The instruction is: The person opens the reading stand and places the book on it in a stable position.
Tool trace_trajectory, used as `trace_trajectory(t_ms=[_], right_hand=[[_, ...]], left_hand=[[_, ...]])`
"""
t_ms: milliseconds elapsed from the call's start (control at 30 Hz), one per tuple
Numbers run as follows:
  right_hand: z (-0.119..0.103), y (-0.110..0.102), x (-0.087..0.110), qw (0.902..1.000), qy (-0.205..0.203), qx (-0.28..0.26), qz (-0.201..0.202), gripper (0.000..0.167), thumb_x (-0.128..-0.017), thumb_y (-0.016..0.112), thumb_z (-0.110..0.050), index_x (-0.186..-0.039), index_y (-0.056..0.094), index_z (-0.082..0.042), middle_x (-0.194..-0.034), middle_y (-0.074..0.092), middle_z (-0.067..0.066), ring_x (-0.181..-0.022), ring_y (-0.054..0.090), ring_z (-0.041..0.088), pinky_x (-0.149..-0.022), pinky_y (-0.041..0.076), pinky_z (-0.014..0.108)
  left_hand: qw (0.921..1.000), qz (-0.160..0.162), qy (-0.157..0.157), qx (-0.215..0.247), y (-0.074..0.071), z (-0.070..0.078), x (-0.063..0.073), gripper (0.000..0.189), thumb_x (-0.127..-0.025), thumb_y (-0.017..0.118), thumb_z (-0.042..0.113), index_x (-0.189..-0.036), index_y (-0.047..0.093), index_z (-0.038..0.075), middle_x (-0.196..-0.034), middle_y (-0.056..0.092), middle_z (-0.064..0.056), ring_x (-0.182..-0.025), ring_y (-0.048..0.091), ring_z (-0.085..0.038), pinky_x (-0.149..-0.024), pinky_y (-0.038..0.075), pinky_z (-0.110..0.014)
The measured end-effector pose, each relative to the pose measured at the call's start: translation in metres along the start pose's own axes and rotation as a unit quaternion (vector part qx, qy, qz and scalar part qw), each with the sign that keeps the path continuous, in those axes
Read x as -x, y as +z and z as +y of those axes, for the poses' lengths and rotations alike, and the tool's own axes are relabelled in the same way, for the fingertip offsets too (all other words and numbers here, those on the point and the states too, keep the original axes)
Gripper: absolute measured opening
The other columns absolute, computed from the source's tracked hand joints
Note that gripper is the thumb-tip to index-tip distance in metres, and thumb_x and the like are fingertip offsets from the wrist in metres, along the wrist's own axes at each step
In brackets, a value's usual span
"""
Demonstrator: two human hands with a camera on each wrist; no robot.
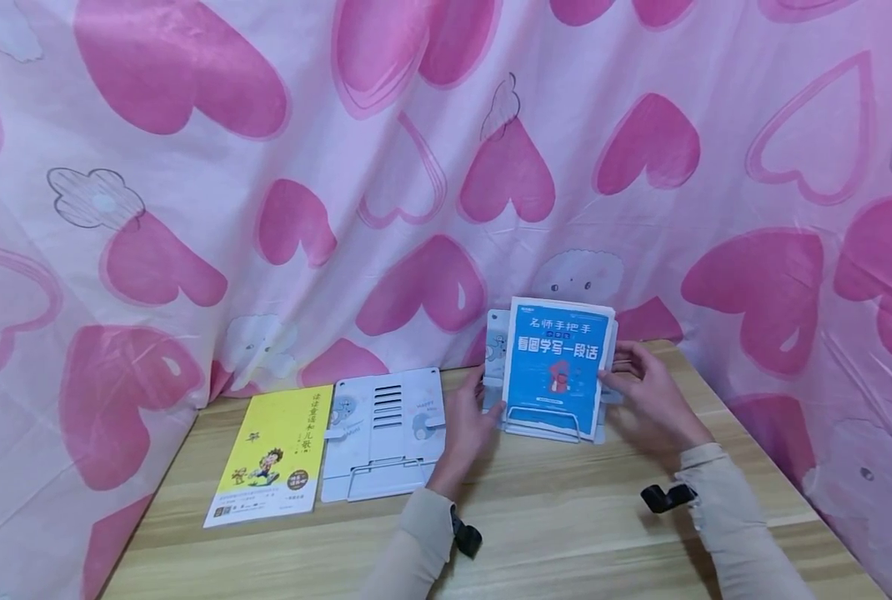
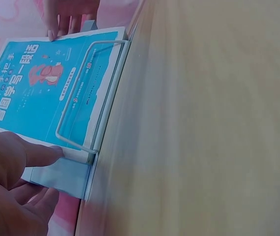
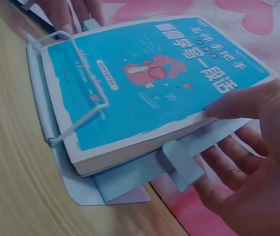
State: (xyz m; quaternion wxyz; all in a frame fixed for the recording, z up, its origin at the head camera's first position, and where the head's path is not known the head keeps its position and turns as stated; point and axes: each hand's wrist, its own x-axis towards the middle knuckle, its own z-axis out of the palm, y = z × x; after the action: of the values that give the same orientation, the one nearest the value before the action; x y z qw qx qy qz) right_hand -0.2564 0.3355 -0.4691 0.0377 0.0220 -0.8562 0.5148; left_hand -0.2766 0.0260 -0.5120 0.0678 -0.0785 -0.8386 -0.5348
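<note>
A thick blue-covered book (image 1: 554, 350) with a pink cartoon figure leans on a pale metal book stand (image 1: 495, 346). The stand's wire holder (image 3: 98, 105) crosses the lower part of the cover. My left hand (image 1: 467, 429) grips the left side, its thumb along the book's edge and its fingers behind the stand in the left wrist view. On the opposite side, my right hand (image 1: 656, 396) holds the stand and book, thumb on the cover's edge and fingers behind the back plate. A small side clip (image 3: 181, 164) sticks out beside the pages, near the right fingers.
To the left, a second pale book stand (image 1: 386, 433) with slots and a wire holder lies on the wooden table (image 1: 566, 533). Beside it is a yellow book (image 1: 273, 450). A pink heart-patterned curtain (image 1: 416, 183) hangs behind the table.
</note>
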Motion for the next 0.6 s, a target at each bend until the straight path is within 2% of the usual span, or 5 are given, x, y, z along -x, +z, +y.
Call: trace_trajectory(t_ms=[67, 167, 300, 467, 600], right_hand=[[0.001, -0.003, 0.000, 0.9999, 0.001, 0.013, -0.004, 0.070, -0.106, 0.069, -0.043, -0.161, 0.039, -0.011, -0.150, 0.056, 0.017, -0.133, 0.054, 0.035, -0.096, 0.053, 0.017], [0.001, -0.006, 0.000, 0.9997, 0.002, 0.025, -0.005, 0.068, -0.106, 0.069, -0.041, -0.159, 0.040, -0.008, -0.149, 0.056, 0.018, -0.133, 0.055, 0.036, -0.106, 0.054, 0.034], [0.000, -0.009, -0.001, 0.9996, -0.001, 0.027, -0.003, 0.069, -0.106, 0.070, -0.037, -0.158, 0.039, -0.005, -0.149, 0.055, 0.022, -0.136, 0.054, 0.040, -0.115, 0.049, 0.055], [-0.002, -0.011, 0.000, 0.9997, 0.006, 0.022, -0.003, 0.069, -0.105, 0.072, -0.035, -0.158, 0.039, -0.006, -0.150, 0.054, 0.023, -0.137, 0.053, 0.042, -0.117, 0.047, 0.063], [-0.004, -0.012, 0.002, 0.9997, 0.015, 0.017, -0.001, 0.075, -0.105, 0.072, -0.038, -0.162, 0.035, -0.008, -0.157, 0.049, 0.025, -0.144, 0.047, 0.047, -0.119, 0.042, 0.073]], left_hand=[[1.0000, 0.000, 0.001, -0.006, 0.003, 0.001, 0.000, 0.072, -0.097, 0.082, 0.011, -0.162, 0.050, 0.017, -0.160, 0.059, -0.002, -0.143, 0.063, -0.022, -0.114, 0.056, -0.038], [1.0000, -0.005, -0.003, -0.006, 0.007, 0.000, -0.001, 0.072, -0.099, 0.080, 0.012, -0.164, 0.048, 0.017, -0.163, 0.057, -0.002, -0.145, 0.061, -0.021, -0.114, 0.055, -0.038], [0.9999, -0.011, -0.001, 0.000, 0.010, 0.000, 0.000, 0.075, -0.100, 0.079, 0.012, -0.166, 0.044, 0.018, -0.165, 0.054, 0.001, -0.148, 0.058, -0.021, -0.116, 0.054, -0.040], [0.9996, -0.025, 0.015, -0.003, 0.006, 0.000, 0.003, 0.078, -0.101, 0.078, 0.012, -0.169, 0.040, 0.020, -0.169, 0.050, 0.004, -0.151, 0.055, -0.022, -0.117, 0.053, -0.041], [0.9987, -0.037, 0.033, -0.013, -0.003, 0.000, 0.007, 0.075, -0.102, 0.076, 0.011, -0.168, 0.041, 0.020, -0.168, 0.050, 0.002, -0.151, 0.055, -0.022, -0.120, 0.051, -0.041]])
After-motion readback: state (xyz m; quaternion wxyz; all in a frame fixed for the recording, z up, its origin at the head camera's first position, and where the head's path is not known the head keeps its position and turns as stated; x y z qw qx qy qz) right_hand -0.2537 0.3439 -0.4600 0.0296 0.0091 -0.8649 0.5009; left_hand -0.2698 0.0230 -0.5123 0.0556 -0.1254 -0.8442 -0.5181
